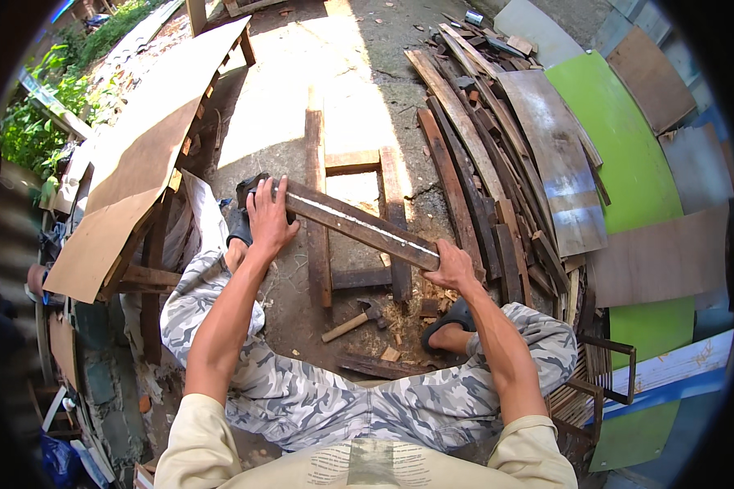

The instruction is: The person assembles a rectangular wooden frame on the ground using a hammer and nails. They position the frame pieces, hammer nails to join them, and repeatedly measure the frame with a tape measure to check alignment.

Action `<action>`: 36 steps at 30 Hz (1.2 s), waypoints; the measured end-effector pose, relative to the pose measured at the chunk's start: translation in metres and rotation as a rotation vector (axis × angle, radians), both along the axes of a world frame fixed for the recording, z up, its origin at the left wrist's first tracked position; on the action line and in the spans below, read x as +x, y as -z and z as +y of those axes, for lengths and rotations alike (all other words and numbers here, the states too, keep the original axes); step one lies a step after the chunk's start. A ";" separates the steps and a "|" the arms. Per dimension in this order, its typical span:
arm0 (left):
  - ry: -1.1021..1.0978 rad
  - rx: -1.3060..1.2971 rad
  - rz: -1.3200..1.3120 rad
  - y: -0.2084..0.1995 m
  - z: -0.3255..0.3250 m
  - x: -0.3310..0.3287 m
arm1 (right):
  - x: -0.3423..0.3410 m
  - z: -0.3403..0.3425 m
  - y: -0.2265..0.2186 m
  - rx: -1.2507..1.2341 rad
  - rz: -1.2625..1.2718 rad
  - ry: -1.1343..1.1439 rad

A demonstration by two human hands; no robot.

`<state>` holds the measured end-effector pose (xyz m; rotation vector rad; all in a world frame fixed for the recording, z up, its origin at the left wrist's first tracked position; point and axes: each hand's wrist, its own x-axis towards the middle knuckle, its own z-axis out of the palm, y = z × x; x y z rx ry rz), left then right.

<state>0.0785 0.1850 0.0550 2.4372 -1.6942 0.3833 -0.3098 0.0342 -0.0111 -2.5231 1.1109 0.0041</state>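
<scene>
A dark wooden plank (352, 225) with a white line along its length slants across in front of me, lower on the right. My left hand (271, 216) is closed round its left end, and my right hand (455, 267) grips its right end. Below it, a wooden frame (319, 273) lies on the ground, made of two long rails joined by short crosspieces (363, 279). The plank hides part of the rails; whether it touches them I cannot tell. A wooden-handled hammer (347, 326) lies near the frame's close end.
Long timber lengths (465, 138) are piled on the right, beside leaning sheets, one of them green (640, 155). To the left stands a plywood-topped table (130, 187). Wood chips and a dark offcut (383, 367) lie between my feet. A small slatted wooden rack (583, 383) stands at lower right.
</scene>
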 end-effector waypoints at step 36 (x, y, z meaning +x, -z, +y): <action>-1.562 -0.300 2.099 0.236 0.082 -0.101 | 0.103 0.032 0.143 0.275 0.118 0.702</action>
